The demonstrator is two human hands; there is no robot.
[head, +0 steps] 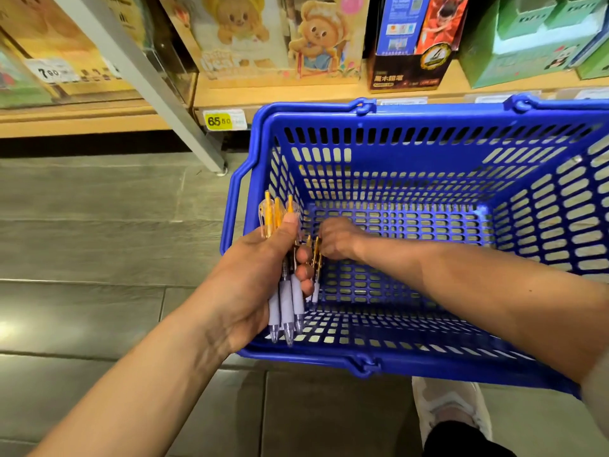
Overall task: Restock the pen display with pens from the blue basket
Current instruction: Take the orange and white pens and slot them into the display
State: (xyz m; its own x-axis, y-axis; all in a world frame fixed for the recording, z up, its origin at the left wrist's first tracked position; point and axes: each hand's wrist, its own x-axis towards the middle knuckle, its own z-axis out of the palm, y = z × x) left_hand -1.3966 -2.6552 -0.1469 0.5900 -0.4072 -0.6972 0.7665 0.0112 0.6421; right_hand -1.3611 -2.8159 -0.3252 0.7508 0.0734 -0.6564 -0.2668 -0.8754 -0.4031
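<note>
Yellow-topped pens [286, 301] with pale grips sit bunched in the left hand [260, 268], fingers wrapped round them, over the near-left corner of the blue basket [428, 166]. Just beside, the right hand [339, 240] curls its fingers on a few more pens [316, 258] inside, by the left wall.

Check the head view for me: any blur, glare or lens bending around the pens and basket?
Head view: pens in the left hand sharp; right hand inside the blue basket slightly smeared; basket rim and shelf edge bowed by the wide lens; glare patch on the floor at far left; upper shelf boxes soft.
</note>
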